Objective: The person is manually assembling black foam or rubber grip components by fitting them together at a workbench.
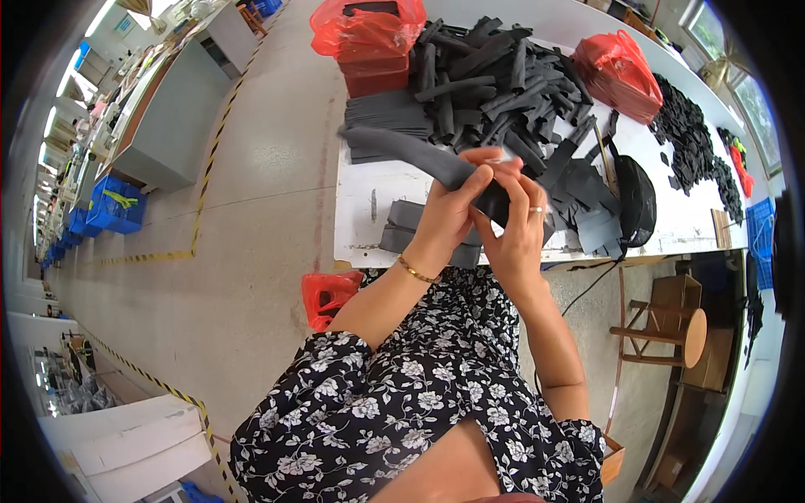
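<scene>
A long dark grey strip (402, 151), fabric or foam-like, is held above the near edge of the white table (356, 189). My left hand (453, 205) pinches it between thumb and fingers, and its free end sticks out to the left. Close beside it, my right hand (518, 218) has its fingers bent around the strip's other end, which is partly hidden by the fingers. Under my hands lie several flat dark grey pieces (404, 220) at the table's edge. Beyond them, a neat stack of grey strips (386, 113) sits left of a loose heap of curled strips (495, 80).
Red plastic bags (619, 75) stand at the back of the table. Flat grey pieces (587, 201) and a black pouch (635, 197) lie to the right, with small black pieces (688, 130) farther off. A wooden stool (671, 334) and a red bag (325, 298) are below table height.
</scene>
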